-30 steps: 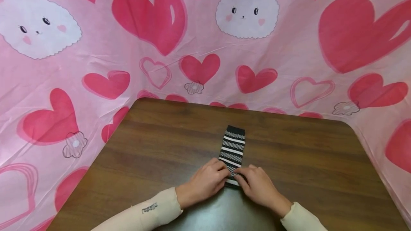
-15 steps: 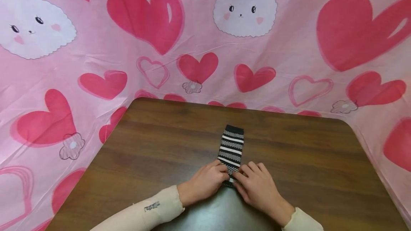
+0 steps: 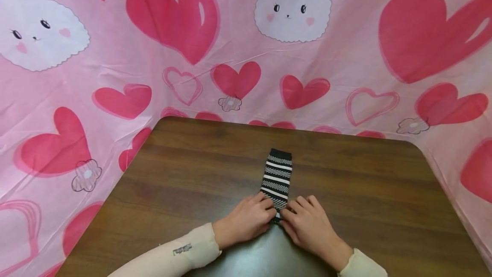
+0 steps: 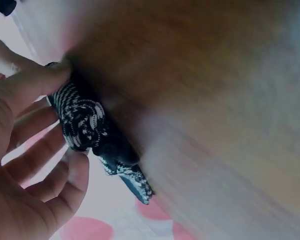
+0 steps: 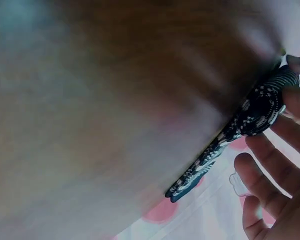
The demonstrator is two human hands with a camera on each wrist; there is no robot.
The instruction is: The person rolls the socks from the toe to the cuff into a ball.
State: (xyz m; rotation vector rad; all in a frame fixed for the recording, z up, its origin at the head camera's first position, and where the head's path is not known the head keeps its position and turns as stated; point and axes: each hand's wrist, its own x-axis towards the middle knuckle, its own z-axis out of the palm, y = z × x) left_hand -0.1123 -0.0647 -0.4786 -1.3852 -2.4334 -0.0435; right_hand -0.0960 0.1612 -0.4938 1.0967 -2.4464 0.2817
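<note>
A sock (image 3: 277,174) with black, white and grey stripes lies lengthwise on the table, its black cuff at the far end. Its near end is wound into a roll, whose spiral side shows in the left wrist view (image 4: 82,125). My left hand (image 3: 247,217) holds this roll from the left, thumb on the near side and fingers curled against the far side. From the right, my right hand (image 3: 310,225) holds the other side of the roll (image 5: 262,112) between thumb and index finger, its remaining fingers loosely bent. The hands partly cover the roll in the head view.
The brown wooden table (image 3: 192,157) has rounded far corners. A pink cloth (image 3: 238,50) printed with hearts and rabbits hangs behind it and along both sides.
My right hand's fingers have shifted from on top of the sock to its right edge and spread a little. The left hand has barely moved.
</note>
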